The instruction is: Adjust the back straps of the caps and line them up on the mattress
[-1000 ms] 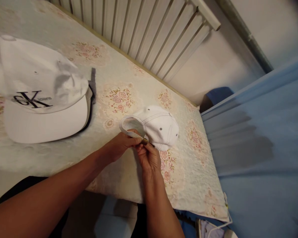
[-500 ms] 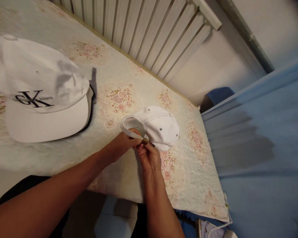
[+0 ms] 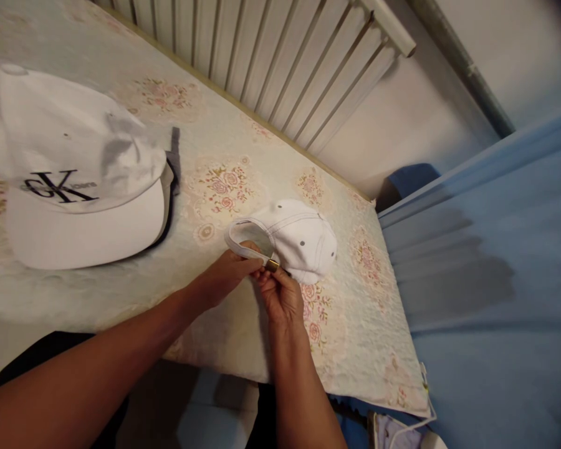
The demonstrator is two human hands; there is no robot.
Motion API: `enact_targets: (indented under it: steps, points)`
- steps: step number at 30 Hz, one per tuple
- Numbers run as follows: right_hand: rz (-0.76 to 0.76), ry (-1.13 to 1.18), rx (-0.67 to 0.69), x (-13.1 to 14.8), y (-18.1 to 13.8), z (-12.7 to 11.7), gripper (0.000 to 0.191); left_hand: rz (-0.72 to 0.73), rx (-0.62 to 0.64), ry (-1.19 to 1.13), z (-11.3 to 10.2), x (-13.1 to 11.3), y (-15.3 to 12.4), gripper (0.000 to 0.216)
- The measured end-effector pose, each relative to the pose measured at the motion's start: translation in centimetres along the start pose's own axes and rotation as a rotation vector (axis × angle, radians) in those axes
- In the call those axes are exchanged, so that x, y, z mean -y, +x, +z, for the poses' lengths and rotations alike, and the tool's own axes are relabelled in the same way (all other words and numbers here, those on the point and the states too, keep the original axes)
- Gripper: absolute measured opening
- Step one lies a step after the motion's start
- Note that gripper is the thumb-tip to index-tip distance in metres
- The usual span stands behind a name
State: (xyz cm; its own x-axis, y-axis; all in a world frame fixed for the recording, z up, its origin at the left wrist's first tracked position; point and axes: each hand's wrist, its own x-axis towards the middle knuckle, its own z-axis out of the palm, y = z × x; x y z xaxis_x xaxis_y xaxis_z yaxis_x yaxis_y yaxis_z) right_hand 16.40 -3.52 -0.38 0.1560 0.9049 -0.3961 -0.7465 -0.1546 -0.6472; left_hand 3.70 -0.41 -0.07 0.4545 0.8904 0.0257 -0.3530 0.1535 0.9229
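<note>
A white baseball cap [image 3: 306,240] lies on the flowered bed cover, its back strap towards me. My left hand [image 3: 236,271] is closed, pinching the cap's strap [image 3: 236,240] left of a brass-coloured buckle [image 3: 272,265]. Just right of the buckle, my right hand [image 3: 283,296] is closed on the strap's other side, fingertips close to the left ones. Part of the strap is hidden behind my fingers. Over at the left rests a larger-looking white cap [image 3: 84,149] with black "CK" lettering, and a dark brim edge shows under it.
The flowered cover [image 3: 224,184] spreads over the bed, ending near my legs. Along the far side runs a slatted white headboard or radiator [image 3: 262,56]. A blue curtain [image 3: 486,299] hangs at the right. A white cable [image 3: 430,405] dangles by the near right corner.
The brass buckle has turned slightly and shows more of its face. Both hands keep their grip in nearly the same place, and the caps stay where they were.
</note>
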Motion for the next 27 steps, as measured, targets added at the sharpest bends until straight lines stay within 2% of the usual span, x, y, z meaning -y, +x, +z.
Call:
enact_targets:
  steps: [5, 13, 24, 27]
  points:
    - [0.004, 0.022, 0.003, 0.15, -0.26, 0.32, 0.014, 0.005, 0.071, -0.053, -0.72, 0.78, 0.15, 0.010]
    - [0.042, 0.046, 0.000, 0.20, 0.20, -0.29, 0.017, -0.007, 0.092, -0.070, -0.79, 0.77, 0.22, 0.008]
    - [-0.003, 0.043, 0.042, 0.07, 0.08, -0.34, 0.018, -0.006, 0.112, -0.115, -0.69, 0.88, 0.28, 0.010]
    - [0.021, 0.047, 0.016, 0.10, 0.02, -0.30, 0.019, -0.013, 0.120, -0.124, -0.69, 0.87, 0.34, 0.008]
